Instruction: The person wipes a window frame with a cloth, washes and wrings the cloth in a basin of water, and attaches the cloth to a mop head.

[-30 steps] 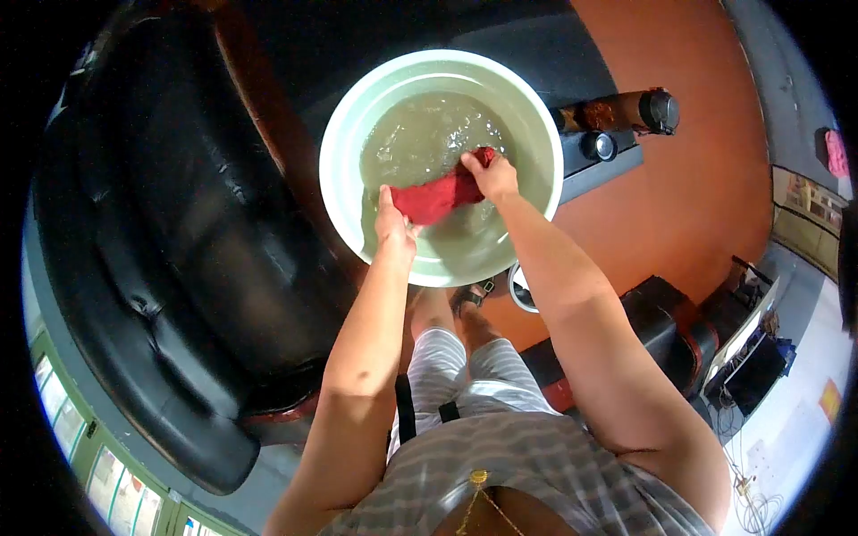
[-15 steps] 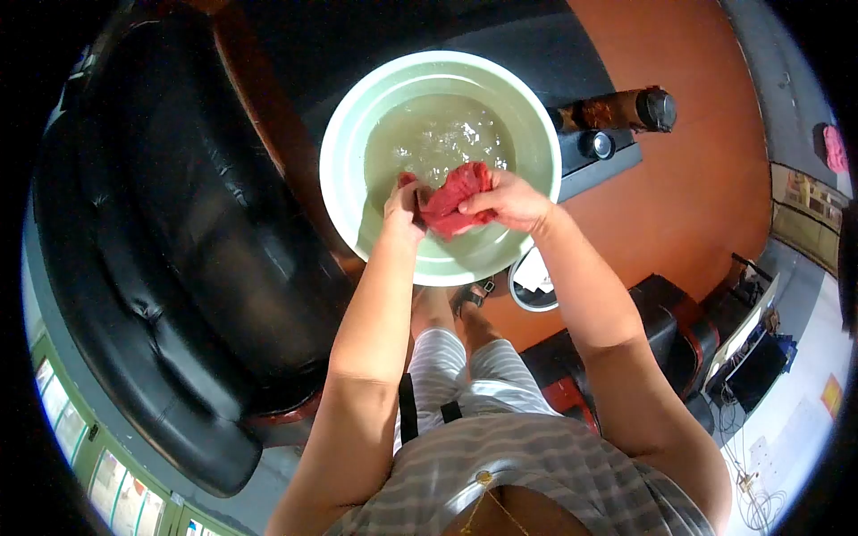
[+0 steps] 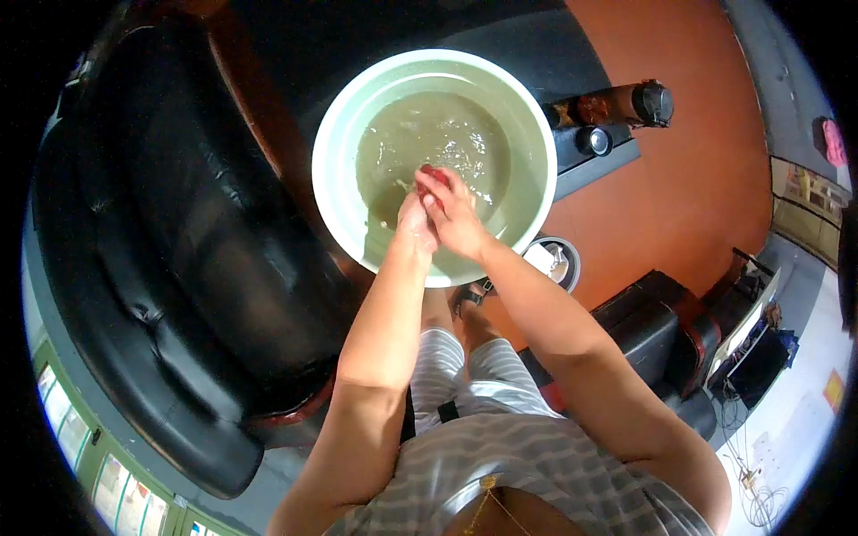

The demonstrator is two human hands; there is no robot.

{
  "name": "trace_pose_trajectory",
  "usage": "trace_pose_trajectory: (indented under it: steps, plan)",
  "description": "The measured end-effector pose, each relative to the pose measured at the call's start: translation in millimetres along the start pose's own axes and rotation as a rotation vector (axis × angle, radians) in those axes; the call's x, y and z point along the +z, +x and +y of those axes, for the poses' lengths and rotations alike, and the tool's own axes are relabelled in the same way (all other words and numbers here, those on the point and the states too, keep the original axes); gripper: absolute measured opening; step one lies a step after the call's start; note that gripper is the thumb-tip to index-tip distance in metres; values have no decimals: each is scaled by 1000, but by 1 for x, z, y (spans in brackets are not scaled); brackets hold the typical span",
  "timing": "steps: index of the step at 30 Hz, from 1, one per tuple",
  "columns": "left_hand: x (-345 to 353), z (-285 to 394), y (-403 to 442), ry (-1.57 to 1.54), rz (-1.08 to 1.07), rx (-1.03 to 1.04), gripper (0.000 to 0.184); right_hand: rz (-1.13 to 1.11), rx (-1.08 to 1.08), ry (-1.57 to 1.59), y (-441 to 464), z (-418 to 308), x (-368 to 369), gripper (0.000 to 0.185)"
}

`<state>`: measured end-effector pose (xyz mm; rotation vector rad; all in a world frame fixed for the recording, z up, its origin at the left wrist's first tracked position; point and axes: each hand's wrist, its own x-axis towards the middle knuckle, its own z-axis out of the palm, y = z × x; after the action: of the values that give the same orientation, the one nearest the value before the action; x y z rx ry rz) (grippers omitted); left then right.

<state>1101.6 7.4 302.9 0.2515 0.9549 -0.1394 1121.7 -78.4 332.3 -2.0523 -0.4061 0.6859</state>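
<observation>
Gathered now into a small wad, the red cloth [image 3: 433, 177] was stretched between the two hands a second ago and loosely bunched half a second ago. The right hand [image 3: 458, 216] has moved in against the left hand [image 3: 415, 221], fingers folded over the cloth; the left hand is closed beneath and beside it, so both grip it together and cover most of it. They are inside the outline of the pale green basin [image 3: 322, 170], over the near part of its cloudy water [image 3: 429, 125], which shows bright glints and ripples.

Just beyond the basin's right rim are a round black container [image 3: 594, 141] and a brown patterned cylinder with a dark cap [image 3: 617, 105], lying across the view. Near the basin's lower right edge stands a round bin [image 3: 572, 265] with white scraps inside; more of it shows than before. A black sofa [image 3: 179, 232] fills the basin's left side, and a black armchair [image 3: 643, 335] sits well apart at lower right.
</observation>
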Motion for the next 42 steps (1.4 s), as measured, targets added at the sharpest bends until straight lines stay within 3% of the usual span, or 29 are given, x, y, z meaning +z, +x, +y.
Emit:
trace_pose_trajectory:
  steps: [1, 4, 7, 8, 10, 12, 13, 14, 16, 19, 22, 26, 29, 31, 34, 37, 40, 42]
  plan:
    - [9, -2, -9, 13, -52, 4, 27, 107, 1, -44, 7, 4, 6, 29]
    - [-4, -14, 8, -33, 126, -61, 25, 137, 219, 37, 32, 17, 8, 29]
    - [3, -5, -1, 339, 144, -77, 26, 85, 497, 85, 59, 52, -2, 29]
    - [8, 0, -9, 492, 170, -89, 27, 76, 641, -49, 69, 65, -6, 38]
    - [5, 8, -19, 494, 185, -15, 29, 140, 868, 288, 73, 72, -18, 43]
    - [-16, 23, -16, 496, 297, 107, 31, 71, 753, 32, 69, 45, -54, 47]
    - [-50, 26, 1, 476, 243, 83, 34, 72, 719, 459, 71, 76, -55, 49]
    - [-50, 35, -8, 505, 184, 137, 34, -27, 697, 811, 65, 52, -67, 47]
    - [-33, 54, -36, 562, 65, 244, 34, -250, 641, 1024, 57, 24, -92, 42]
    - [-7, 75, -59, 684, 99, 342, 40, -446, 604, 960, 48, 1, -117, 33]
    - [-7, 80, -58, 681, 94, 427, 40, -787, 327, 311, 55, 15, -124, 28]
    - [-13, 72, -42, 360, 86, 419, 38, -666, 125, 117, 47, 17, -109, 24]
    - [-13, 68, -36, 61, 64, 352, 34, -333, -189, -364, 36, 12, -103, 25]
    - [-10, 64, -35, -111, 60, 305, 35, -167, -372, -474, 29, 8, -101, 26]
    - [-24, 62, -21, -358, -128, 214, 35, 23, -342, -483, 23, -5, -95, 24]
    - [-23, 57, -6, -351, -74, 260, 29, 178, -424, -578, 23, 17, -87, 23]
    - [-35, 53, 12, -254, 59, 329, 30, 217, -383, -518, 20, 24, -91, 17]
    - [-25, 59, -3, -214, 98, 401, 33, 178, -508, -565, 15, 20, -96, 14]
